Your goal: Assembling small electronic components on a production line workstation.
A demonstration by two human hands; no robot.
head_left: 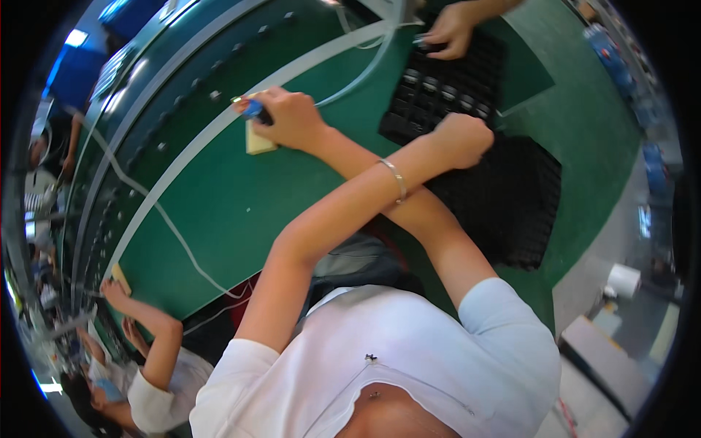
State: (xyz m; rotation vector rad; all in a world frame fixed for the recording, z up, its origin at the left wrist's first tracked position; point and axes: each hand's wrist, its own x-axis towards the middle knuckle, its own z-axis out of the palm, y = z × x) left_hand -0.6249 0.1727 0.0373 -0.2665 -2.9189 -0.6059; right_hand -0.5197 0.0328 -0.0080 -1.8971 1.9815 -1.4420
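Since our arms cross over the green table, our right hand grips a small blue tool above the yellow pad, probably to dab it, while our left hand, curled shut, rests on the black tray, seemingly steadying it, below a co-worker's hand.

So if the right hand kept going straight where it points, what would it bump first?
Probably the green rail with dark bolts past the white stripe; the right hand, gripping a blue tool, points there, depth unclear.

Forearms crossed; left hand fisted, right hand closed.
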